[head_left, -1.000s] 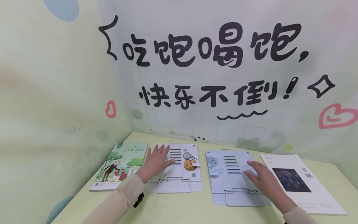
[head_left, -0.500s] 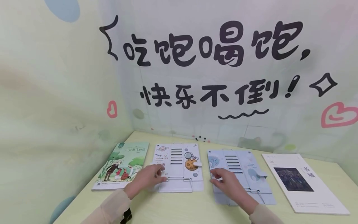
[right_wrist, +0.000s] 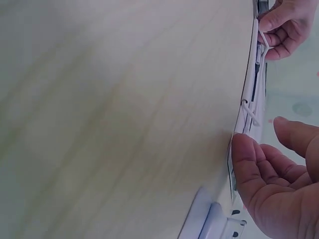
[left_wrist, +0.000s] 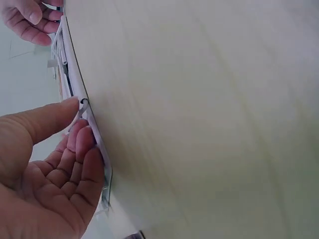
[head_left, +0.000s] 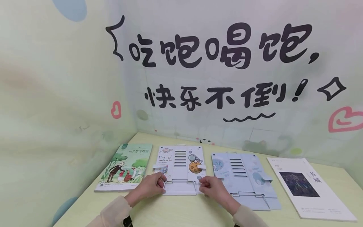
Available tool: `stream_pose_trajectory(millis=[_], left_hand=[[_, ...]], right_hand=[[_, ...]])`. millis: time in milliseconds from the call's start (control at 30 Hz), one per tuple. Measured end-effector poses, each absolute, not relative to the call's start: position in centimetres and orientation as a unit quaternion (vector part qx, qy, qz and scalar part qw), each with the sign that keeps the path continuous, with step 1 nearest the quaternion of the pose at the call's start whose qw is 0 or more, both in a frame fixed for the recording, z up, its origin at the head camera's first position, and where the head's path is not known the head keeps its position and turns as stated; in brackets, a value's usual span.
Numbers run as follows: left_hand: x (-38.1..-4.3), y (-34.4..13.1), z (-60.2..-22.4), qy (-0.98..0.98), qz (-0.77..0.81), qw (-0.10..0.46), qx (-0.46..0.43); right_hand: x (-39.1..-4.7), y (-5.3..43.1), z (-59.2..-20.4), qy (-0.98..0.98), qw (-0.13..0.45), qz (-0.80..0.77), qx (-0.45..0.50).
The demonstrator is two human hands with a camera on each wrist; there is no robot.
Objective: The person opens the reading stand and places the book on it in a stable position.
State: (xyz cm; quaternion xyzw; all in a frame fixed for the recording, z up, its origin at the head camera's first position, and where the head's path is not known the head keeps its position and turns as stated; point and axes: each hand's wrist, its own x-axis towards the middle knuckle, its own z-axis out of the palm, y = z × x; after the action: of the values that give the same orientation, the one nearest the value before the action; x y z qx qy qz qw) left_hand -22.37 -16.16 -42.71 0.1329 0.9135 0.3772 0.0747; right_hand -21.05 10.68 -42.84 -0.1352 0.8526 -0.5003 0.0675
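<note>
A white "Tiny universe" book stand [head_left: 181,170] lies folded flat on the table, printed with an astronaut and planets. My left hand [head_left: 153,184] is at its lower left corner, thumb and fingers pinching the end of its wire page holder [left_wrist: 83,105]. On the other side, my right hand [head_left: 212,187] has its fingertips right at the stand's lower right edge. In the right wrist view, that thumb [right_wrist: 294,134] stands apart from the fingers, close to the wire's other end. A blue book stand [head_left: 246,176] lies flat just right of the white one, partly behind my right hand.
A green picture book [head_left: 124,167] lies left of the stands, and a white book with a dark cover picture [head_left: 309,189] lies to the right. The pale wooden table [head_left: 181,214] meets a printed cloth wall [head_left: 181,126] behind.
My left hand has come down from over the white stand to its lower left corner. The right hand has moved left, from the blue stand to the white stand's lower right edge.
</note>
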Motion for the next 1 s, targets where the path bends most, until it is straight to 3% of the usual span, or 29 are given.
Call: stream_pose_trajectory(millis=[333,1000], left_hand=[[-22.5,-16.2,-43.0,0.909,0.39,0.075,0.125],[-22.2,-16.3,-43.4,0.909,0.374,0.035,0.179]], right_hand=[[-21.5,8.9,-43.4,0.842,0.086,-0.524,-0.094],[-21.6,8.5,-44.0,0.883,0.02,-0.443,-0.154]])
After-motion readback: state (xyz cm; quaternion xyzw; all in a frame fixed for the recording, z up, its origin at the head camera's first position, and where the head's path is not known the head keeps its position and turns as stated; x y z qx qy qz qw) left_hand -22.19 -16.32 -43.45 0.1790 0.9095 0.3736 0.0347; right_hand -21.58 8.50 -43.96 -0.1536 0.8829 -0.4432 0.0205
